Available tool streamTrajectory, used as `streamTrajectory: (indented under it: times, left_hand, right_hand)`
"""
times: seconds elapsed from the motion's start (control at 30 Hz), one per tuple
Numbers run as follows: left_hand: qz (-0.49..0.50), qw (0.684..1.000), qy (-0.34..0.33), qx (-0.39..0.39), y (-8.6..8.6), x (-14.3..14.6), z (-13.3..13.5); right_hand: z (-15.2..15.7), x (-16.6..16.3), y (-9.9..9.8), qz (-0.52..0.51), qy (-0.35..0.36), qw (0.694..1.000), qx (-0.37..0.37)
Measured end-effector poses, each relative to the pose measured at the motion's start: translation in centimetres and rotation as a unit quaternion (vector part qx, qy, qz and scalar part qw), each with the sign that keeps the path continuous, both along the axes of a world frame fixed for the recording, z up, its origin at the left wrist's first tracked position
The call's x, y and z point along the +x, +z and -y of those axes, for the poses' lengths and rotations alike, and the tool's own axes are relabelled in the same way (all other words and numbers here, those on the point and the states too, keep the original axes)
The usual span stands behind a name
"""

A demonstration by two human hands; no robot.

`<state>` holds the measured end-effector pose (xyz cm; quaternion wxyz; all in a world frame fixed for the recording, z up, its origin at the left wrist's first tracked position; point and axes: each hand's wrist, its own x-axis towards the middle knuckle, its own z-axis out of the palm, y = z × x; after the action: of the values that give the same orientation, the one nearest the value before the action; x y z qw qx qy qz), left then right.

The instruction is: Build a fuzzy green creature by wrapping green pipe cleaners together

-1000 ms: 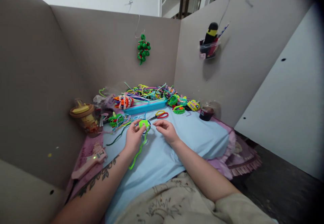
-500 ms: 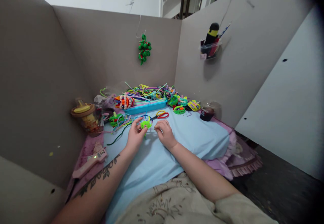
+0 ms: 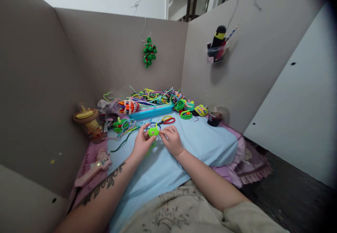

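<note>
My left hand (image 3: 141, 142) pinches a small bright green pipe-cleaner piece (image 3: 153, 131) over the light blue cloth (image 3: 184, 145). The fingers of my right hand (image 3: 171, 138) close on the same green piece from the right, so both hands meet on it. A green tail of pipe cleaner hangs below it between the hands. Red and yellow scissors (image 3: 167, 120) lie just beyond my fingers.
A blue tray (image 3: 151, 112) with several coloured pipe cleaners stands at the back, finished woven pieces (image 3: 186, 114) beside it. A dark cup (image 3: 214, 117) sits at the right, a jar (image 3: 89, 122) and a pink glue gun (image 3: 92, 168) at the left. Cardboard walls surround the spot.
My right hand has moved left and closed onto the green piece held by my left hand. The long green tail that lay toward me has been drawn up.
</note>
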<state>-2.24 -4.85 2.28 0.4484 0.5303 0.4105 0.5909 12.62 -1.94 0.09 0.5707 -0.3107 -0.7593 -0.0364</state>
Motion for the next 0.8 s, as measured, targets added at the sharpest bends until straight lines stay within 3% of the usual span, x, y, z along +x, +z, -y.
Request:
streamTrajectory:
  times: [0.37, 0.57, 0.8]
  left_hand:
    - [-0.118, 0.991, 0.016, 0.064, -0.3, -0.2, 0.4]
    - [-0.176, 0.979, 0.037, 0.096, -0.4, -0.4, 0.6]
    - [-0.263, 0.956, 0.071, 0.110, -0.9, -1.2, 0.2]
  right_hand:
    - [-0.1, -0.1, -0.1, -0.020, 0.017, 0.999, -0.023]
    - [-0.1, 0.0, 0.0, -0.028, 0.025, 0.999, 0.002]
    - [-0.3, -0.1, -0.1, -0.002, 0.061, 0.997, -0.053]
